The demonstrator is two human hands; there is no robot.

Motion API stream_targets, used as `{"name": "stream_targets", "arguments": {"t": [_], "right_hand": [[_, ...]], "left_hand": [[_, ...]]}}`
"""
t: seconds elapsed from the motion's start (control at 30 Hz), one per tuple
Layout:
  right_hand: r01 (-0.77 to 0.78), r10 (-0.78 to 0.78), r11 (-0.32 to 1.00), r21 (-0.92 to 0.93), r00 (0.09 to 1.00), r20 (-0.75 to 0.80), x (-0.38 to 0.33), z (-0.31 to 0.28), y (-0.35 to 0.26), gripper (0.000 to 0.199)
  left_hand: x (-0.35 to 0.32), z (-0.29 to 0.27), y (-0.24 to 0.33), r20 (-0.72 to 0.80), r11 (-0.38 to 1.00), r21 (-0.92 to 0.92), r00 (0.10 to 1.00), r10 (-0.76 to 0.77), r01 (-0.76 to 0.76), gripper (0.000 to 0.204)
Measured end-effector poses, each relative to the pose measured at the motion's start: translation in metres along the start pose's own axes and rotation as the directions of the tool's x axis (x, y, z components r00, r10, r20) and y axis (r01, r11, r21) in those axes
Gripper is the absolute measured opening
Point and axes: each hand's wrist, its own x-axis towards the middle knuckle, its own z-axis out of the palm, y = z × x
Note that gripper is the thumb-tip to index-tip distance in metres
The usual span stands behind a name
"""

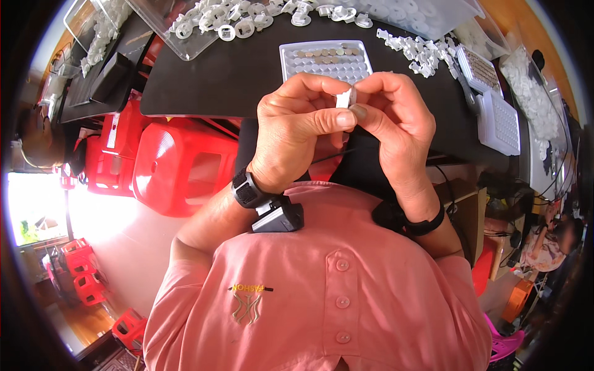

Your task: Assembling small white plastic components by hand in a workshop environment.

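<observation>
A person in a pink button-front shirt [334, 297] works at a black counter [229, 74], with red plastic stools [179, 167] on the floor to the left. On the far side of the counter lies a clear tray [185, 43] heaped with white plastic parts [235, 21]; more loose white parts [421, 52] are scattered to the right, beside two white grid trays [501, 120]. Directly beyond the hands sits another white grid tray [325, 60], a few of its far cells filled with small round discs.

The left hand [297, 130] and right hand [396, 117] are drawn together above the counter's near edge, both pinched on a small white plastic piece [344, 98] held between thumbs and forefingers. The piece is raised clear of the counter, just nearer than the grid tray. It looks light, stiff and smooth, probably easy to drop; a fingertip grip on its flat sides seems the surest hold.
</observation>
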Motion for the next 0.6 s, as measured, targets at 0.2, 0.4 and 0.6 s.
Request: {"name": "stream_targets", "arguments": {"t": [0.2, 0.4, 0.6], "right_hand": [[0.042, -0.041, 0.997, -0.065, 0.999, 0.029, 0.002, -0.001, 0.007, 0.008], [0.053, -0.053, 0.995, -0.087, 0.999, 0.011, 0.005, -0.002, 0.017, 0.008], [0.008, -0.009, 1.000, -0.017, 1.000, -0.029, 0.005, -0.001, 0.019, 0.008]], "left_hand": [[0.001, -0.006, -0.001, 0.030, 0.997, 0.076, 0.999, 0.012, -0.014, 0.034], [0.002, -0.006, -0.001, 0.017, 0.996, 0.075, 0.998, 0.054, -0.055, 0.033], [0.002, -0.003, 0.001, -0.018, 0.992, 0.110, 0.998, 0.061, -0.058, 0.031]]}}
